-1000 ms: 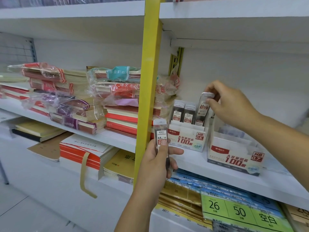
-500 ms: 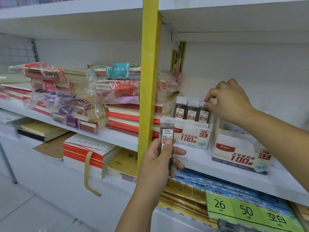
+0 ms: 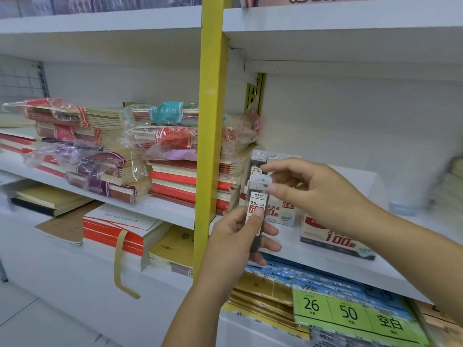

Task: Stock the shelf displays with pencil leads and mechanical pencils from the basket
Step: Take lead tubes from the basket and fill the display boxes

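Your left hand [image 3: 235, 236] grips the clear plastic pencil-lead case with a white 0.5 HB label [image 3: 258, 201] upright, thumb on the label and fingers curled behind it. The case is in front of the white cardboard display box [image 3: 284, 212] on the white shelf [image 3: 325, 259]. Your right hand [image 3: 313, 191] has thumb and forefinger half spread around the case's white cap; whether they pinch it cannot be told.

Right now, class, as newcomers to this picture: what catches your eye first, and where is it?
A bright yellow post runs top to bottom at the centre. Just right of it, the left hand holds up a 0.5 lead case, the right hand close by its cap. A green card marked 26 and 50 sits bottom right.
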A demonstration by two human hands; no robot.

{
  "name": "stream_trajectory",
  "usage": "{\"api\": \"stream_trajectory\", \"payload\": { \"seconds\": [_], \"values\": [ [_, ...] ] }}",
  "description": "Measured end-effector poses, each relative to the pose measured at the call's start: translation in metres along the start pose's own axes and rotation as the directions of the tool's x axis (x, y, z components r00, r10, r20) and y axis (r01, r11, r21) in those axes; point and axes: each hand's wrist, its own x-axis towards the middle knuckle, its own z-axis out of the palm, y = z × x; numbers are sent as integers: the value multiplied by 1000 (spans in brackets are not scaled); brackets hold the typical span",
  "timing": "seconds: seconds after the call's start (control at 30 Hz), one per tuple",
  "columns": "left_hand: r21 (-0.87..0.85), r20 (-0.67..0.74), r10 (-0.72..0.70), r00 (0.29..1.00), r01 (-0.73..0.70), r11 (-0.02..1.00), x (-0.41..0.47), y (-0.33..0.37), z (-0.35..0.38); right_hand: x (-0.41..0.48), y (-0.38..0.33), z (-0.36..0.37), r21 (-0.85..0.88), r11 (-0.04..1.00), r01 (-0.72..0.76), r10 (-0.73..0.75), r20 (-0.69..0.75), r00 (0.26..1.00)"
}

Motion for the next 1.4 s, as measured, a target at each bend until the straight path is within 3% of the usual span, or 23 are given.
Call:
{"api": "stream_trajectory", "payload": {
  "seconds": [0.17,0.23,0.3,0.37,0.43,0.53,0.63,0.93,1.27,1.33,1.4],
  "values": [
    [77,26,68,997,-70,995,8,-1,8,8,6,-10,161,978,-129,131,0,991],
    [257,-69,189,980,-166,952,14,-6,9,17,9,-23,160,980,-118,137,-116,984],
    [527,-133,349,928,-231,818,20,-12,6,27,12,-40,141,989,-47,90,-312,946],
    [711,-103,460,882,-259,654,24,-17,4,38,17,-54,-53,998,19,-39,-420,906],
    [801,-11,511,859,-299,519,28,-20,4,47,25,-58,-300,953,48,-171,-398,901],
    [842,119,480,869,-344,415,34,-28,6,56,36,-53,-505,859,84,-254,-276,927],
    [873,172,437,883,-342,348,39,-37,7,61,47,-47,-584,808,82,-244,-204,948],
    [903,167,446,879,-318,289,46,-46,8,75,71,-41,-512,857,-59,-32,-168,985],
    [873,170,449,877,-345,344,43,-48,6,79,84,-41,-691,715,-104,-26,-175,984],
    [873,175,440,881,-346,344,42,-46,8,74,76,-42,-681,728,-81,-40,-160,986],
    [861,172,455,873,-359,362,35,-42,13,58,60,-44,-589,806,-55,-81,-203,976]
  ]
}}
